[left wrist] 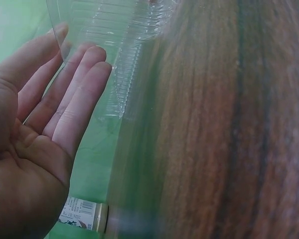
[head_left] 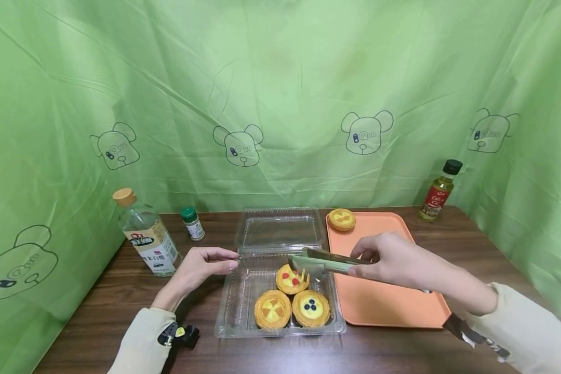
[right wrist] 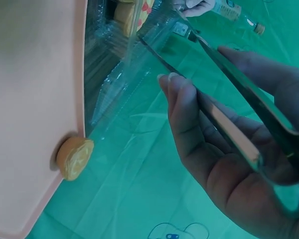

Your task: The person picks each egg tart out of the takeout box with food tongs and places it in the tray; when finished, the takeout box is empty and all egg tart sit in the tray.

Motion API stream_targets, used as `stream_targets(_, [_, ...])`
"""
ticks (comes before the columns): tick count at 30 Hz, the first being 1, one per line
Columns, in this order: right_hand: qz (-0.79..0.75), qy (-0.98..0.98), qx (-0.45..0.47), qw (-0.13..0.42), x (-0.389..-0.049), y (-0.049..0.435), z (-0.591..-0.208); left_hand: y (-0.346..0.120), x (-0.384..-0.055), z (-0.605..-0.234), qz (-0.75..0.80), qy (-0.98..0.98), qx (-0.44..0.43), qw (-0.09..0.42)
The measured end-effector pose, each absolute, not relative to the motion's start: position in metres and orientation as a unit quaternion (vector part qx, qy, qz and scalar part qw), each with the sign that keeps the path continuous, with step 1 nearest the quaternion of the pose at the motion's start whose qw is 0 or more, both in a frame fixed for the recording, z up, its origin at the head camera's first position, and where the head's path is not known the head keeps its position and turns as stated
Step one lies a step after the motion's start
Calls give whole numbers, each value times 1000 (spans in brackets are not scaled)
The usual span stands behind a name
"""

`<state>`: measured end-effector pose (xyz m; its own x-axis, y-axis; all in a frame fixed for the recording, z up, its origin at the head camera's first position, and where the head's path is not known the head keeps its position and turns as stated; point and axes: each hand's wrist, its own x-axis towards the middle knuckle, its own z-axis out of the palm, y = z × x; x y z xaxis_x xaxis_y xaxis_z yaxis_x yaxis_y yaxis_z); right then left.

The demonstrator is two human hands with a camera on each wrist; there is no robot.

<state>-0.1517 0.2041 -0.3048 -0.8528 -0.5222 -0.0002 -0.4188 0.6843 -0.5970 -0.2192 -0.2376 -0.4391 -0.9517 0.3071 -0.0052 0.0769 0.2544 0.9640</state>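
The right grip is closed around a pair of metal tongs, thumb against one arm and fingers against the other, and the two arms of the tongs stand apart. To the left of this grip, their ends reach into a clear plastic box, right at a tart with red pieces; whether they touch it I cannot tell. Nearer the person, and also left of the right grip, a tart with dark berries and a tart with orange wedges sit side by side in the box.

The left grip pinches the box's left edge near the hinge between thumb and forefinger, its other fingers loosely stretched out. The lid lies folded back beyond both grips.

Under the right grip lies an orange tray, with another tart at its far left corner, ahead of that grip. A black-capped bottle stands beyond and to the right. Left of the left grip is a large clear bottle; just beyond that grip stands a green-capped jar. All rest on a wooden bench.
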Motion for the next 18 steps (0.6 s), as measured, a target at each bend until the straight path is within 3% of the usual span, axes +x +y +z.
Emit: stream_targets(18, [-244,932,-256,77,-149,184,-304,-238,-220,-438,592,791,119,97])
